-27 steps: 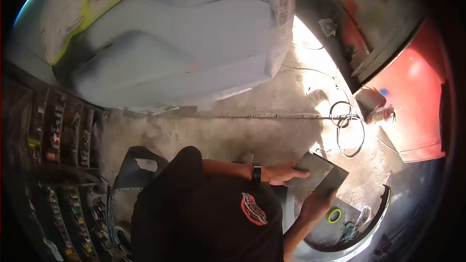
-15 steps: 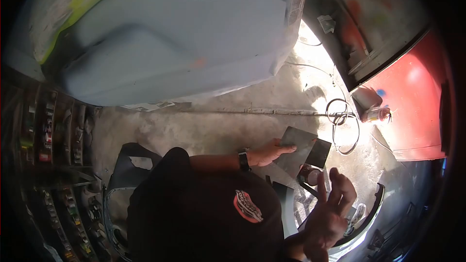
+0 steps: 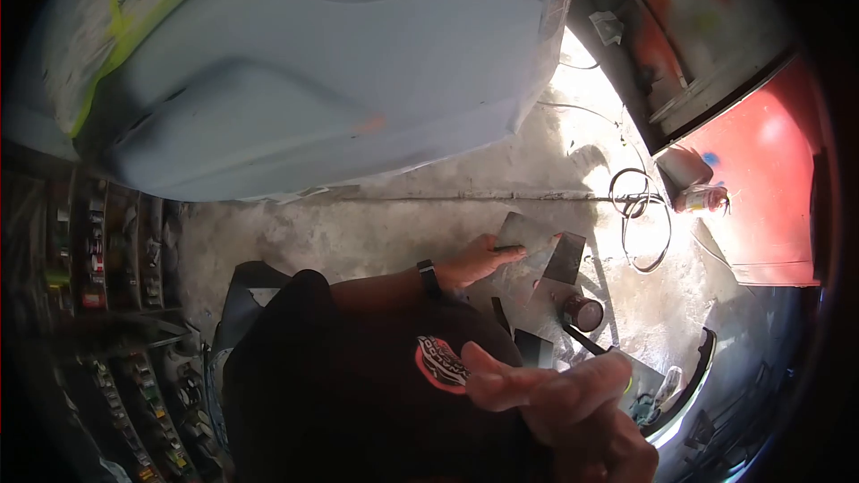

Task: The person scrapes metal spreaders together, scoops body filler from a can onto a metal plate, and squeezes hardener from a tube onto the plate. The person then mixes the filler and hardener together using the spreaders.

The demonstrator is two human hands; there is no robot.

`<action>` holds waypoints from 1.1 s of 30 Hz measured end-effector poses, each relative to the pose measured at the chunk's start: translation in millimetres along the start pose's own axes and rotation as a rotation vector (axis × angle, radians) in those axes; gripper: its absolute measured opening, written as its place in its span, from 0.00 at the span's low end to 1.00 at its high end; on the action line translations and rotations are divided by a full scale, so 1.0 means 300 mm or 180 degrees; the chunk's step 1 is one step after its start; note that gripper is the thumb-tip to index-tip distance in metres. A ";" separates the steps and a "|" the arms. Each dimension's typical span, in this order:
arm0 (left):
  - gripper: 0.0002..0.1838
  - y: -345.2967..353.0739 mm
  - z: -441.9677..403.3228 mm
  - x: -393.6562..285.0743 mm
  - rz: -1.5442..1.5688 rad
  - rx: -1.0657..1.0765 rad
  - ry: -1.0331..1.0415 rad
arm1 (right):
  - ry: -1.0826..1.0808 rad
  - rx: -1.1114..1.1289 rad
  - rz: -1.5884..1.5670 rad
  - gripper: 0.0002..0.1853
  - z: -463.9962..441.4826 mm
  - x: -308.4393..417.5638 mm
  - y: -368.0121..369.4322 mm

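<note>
The left hand [image 3: 474, 264] gripped a flat grey panel [image 3: 535, 234] by its left side, thumb on top, out ahead of the body above the floor [image 3: 385, 255]. The panel's long axis was unclear; a dark strip [image 3: 565, 258] on its right ran lengthwise from upper right to lower left. A round can [image 3: 583, 313] showed just below. The right hand [image 3: 573, 402] was near the camera, fingers bent; whether it grasped anything could not be told.

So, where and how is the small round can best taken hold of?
Probably by its curved side wall, coming from the picture's right with fingers around it. The small round can shows its circular end to the camera; the flat panel in the left hand crowds its upper left.
</note>
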State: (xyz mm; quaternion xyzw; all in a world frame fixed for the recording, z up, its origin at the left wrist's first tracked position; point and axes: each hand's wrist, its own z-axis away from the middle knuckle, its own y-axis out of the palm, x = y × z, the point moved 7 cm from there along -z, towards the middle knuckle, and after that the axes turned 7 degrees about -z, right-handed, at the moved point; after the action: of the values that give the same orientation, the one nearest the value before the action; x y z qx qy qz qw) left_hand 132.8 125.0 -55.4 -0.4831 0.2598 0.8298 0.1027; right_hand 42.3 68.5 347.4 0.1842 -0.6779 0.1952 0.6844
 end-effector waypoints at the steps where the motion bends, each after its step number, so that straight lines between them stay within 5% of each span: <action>1: 0.20 0.010 0.037 -0.066 0.0034 0.0032 0.0026 | -0.0235 -0.0104 -0.0122 0.31 0.012 -0.016 0.001; 17: 0.20 0.178 0.157 0.019 0.0163 -0.0431 0.0082 | -0.0778 -0.0907 -0.1794 0.22 0.298 0.039 -0.118; 20: 0.20 0.165 0.160 -0.017 -0.0237 -0.0474 0.0030 | -0.1463 -0.1133 -0.1811 0.18 0.278 0.000 -0.107; 22: 0.20 0.140 0.130 -0.019 -0.0247 -0.0433 -0.0053 | -0.1591 -0.1474 -0.1621 0.15 0.275 -0.016 -0.104; 26: 0.19 0.065 0.037 -0.023 -0.0232 -0.0280 -0.0158 | -0.0715 -0.3081 -0.1531 0.08 0.170 0.040 -0.091; 28: 0.19 0.037 -0.008 -0.064 -0.0409 -0.0184 -0.0263 | -0.0593 -0.3212 -0.1744 0.06 0.109 0.024 -0.106; 33: 0.17 0.040 -0.092 -0.240 -0.0518 -0.0245 0.0462 | -0.1158 -0.1664 -0.2862 0.07 0.043 -0.083 -0.228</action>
State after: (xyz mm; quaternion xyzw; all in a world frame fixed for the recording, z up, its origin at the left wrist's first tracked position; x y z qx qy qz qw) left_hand 185.4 106.0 -1.0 -0.5650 0.1944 0.7909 0.1319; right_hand 66.4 2.7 323.5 0.3103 -0.6657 -0.3262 0.5951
